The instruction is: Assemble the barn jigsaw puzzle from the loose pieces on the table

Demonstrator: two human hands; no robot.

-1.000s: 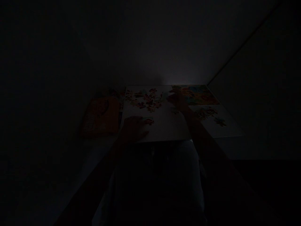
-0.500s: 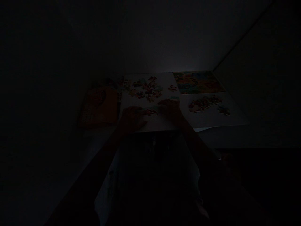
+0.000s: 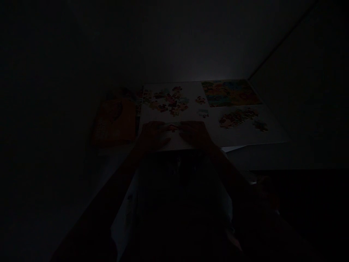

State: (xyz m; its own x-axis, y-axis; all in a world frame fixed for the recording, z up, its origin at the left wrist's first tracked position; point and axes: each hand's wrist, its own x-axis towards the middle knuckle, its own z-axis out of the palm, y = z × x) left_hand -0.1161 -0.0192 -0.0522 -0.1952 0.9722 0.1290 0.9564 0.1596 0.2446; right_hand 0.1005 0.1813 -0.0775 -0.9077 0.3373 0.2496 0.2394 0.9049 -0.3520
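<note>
The scene is very dark. My left hand [image 3: 153, 135] and my right hand [image 3: 195, 133] rest side by side on a white sheet [image 3: 177, 118] near its front edge. Between their fingertips lies a small group of joined jigsaw pieces [image 3: 172, 127], which both hands touch. The fingers look pressed on the pieces, but the darkness hides their exact pose. A heap of loose jigsaw pieces [image 3: 166, 100] lies further back on the same sheet.
A coloured reference picture [image 3: 230, 93] lies at the back right. In front of it sits a partly joined cluster of pieces [image 3: 237, 118] on another white sheet. An orange box [image 3: 116, 122] is at the left. Walls close in behind and to the right.
My right hand has come back from the far picture to the front edge, beside my left hand. The view has tilted, so the table sits higher in the picture.
</note>
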